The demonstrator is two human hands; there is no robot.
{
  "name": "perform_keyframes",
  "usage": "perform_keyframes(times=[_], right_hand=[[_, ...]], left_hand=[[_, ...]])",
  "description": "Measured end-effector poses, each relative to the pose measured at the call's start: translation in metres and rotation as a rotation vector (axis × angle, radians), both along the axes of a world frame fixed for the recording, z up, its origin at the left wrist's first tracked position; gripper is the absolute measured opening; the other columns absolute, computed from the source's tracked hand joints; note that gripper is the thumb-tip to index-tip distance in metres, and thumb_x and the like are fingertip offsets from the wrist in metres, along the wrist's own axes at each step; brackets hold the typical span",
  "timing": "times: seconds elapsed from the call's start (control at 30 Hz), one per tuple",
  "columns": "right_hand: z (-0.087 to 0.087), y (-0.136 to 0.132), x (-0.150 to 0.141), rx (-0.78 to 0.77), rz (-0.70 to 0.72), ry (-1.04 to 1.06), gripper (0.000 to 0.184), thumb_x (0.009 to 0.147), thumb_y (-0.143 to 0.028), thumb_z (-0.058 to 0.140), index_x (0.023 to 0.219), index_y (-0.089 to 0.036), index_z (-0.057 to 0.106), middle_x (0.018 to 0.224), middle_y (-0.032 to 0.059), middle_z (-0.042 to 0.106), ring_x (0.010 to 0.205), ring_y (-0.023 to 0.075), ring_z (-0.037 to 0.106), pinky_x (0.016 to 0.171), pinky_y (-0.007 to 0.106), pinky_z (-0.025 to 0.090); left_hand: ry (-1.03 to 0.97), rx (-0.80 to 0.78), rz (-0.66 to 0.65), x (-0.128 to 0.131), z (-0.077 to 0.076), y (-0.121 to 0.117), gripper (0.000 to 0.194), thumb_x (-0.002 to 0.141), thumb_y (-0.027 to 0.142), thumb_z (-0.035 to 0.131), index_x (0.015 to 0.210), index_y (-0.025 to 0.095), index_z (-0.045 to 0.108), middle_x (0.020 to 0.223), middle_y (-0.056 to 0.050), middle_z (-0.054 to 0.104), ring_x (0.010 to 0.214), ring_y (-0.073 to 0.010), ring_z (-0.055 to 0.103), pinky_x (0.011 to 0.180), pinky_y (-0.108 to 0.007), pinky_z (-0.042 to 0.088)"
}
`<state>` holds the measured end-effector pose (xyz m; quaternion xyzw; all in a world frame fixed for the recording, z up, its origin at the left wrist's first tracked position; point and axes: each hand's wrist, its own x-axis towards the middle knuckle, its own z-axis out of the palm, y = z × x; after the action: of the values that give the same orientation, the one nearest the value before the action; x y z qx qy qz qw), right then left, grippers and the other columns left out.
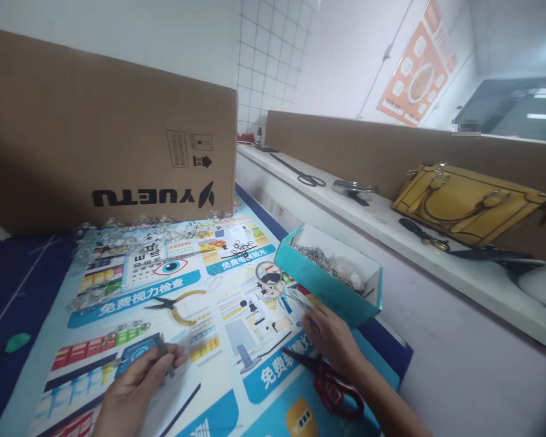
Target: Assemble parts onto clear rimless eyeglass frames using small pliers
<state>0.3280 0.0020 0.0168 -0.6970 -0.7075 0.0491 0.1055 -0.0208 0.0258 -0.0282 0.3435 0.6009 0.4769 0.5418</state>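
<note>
My left hand (141, 379) is closed in a pinch around a small grey, strip-like piece (164, 354), whose kind I cannot make out. To its upper right, yellow-handled pliers (178, 305) lie with their jaws pointing left. My right hand (330, 337) has its fingers pressed together beside a teal open box (327, 291); what they hold, if anything, is too blurred to name. A heap of thin metal pieces (316, 260) fills part of that box. Scissors with red handles (337, 394) rest just below my right hand, blades toward the left.
Clear small pieces (164, 227) are strewn along a cardboard box (113, 133) at the back. A printed poster sheet (212, 346) covers the table. The ledge at right bears a yellow handbag (468, 203) and long scissors (312, 180). A green scrap (17, 342) lies far left.
</note>
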Motion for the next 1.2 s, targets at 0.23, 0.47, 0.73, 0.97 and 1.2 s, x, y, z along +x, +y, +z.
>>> perform_keyframes(times=[0.23, 0.47, 0.73, 0.97, 1.2], right_hand=[[-0.015, 0.051, 0.008, -0.076, -0.094, -0.266, 0.027, 0.088, -0.031, 0.034, 0.101, -0.018, 0.054, 0.097, 0.0085, 0.059, 0.088, 0.0183, 0.056, 0.072, 0.026, 0.038], [-0.015, 0.049, 0.011, -0.139, -0.14, -0.294, 0.028, 0.089, -0.025, 0.028, 0.093, -0.018, 0.055, 0.09, 0.0075, 0.062, 0.079, 0.0173, 0.059, 0.065, 0.025, 0.038], [-0.018, 0.053, 0.016, -0.172, -0.133, -0.296, 0.029, 0.087, -0.025, 0.031, 0.091, -0.017, 0.058, 0.085, 0.0092, 0.063, 0.074, 0.018, 0.06, 0.062, 0.027, 0.036], [0.003, 0.033, -0.017, 0.013, 0.167, -0.312, 0.025, 0.087, -0.022, 0.035, 0.075, -0.018, 0.057, 0.081, 0.0066, 0.059, 0.081, 0.0165, 0.054, 0.069, 0.025, 0.034], [0.007, 0.015, -0.069, -0.042, 0.683, -0.252, 0.015, 0.084, -0.015, 0.042, 0.077, -0.017, 0.054, 0.078, 0.0044, 0.055, 0.078, 0.0154, 0.048, 0.068, 0.027, 0.031]], left_hand=[[0.008, -0.015, -0.019, 0.0, 0.002, 0.0, 0.048, 0.051, 0.045, 0.073, 0.089, 0.016, 0.065, 0.082, -0.004, 0.071, 0.089, -0.0221, 0.063, 0.083, -0.025, 0.049], [-0.076, -0.034, 0.022, 0.001, 0.004, 0.001, 0.045, 0.053, 0.041, 0.074, 0.09, 0.016, 0.064, 0.087, -0.005, 0.07, 0.084, -0.0225, 0.065, 0.076, -0.027, 0.052], [-0.078, 0.137, 0.028, 0.003, 0.009, 0.0, 0.032, 0.063, 0.036, 0.069, 0.086, 0.015, 0.065, 0.084, -0.005, 0.07, 0.08, -0.0205, 0.065, 0.077, -0.028, 0.049], [-0.073, 0.205, 0.085, 0.001, 0.018, -0.001, 0.03, 0.068, 0.033, 0.065, 0.091, 0.013, 0.062, 0.087, -0.006, 0.068, 0.083, -0.0198, 0.064, 0.084, -0.032, 0.046], [-0.15, 0.361, 0.207, -0.01, 0.042, 0.005, 0.023, 0.068, 0.028, 0.065, 0.087, 0.015, 0.062, 0.085, -0.003, 0.067, 0.079, -0.0172, 0.064, 0.084, -0.034, 0.047]])
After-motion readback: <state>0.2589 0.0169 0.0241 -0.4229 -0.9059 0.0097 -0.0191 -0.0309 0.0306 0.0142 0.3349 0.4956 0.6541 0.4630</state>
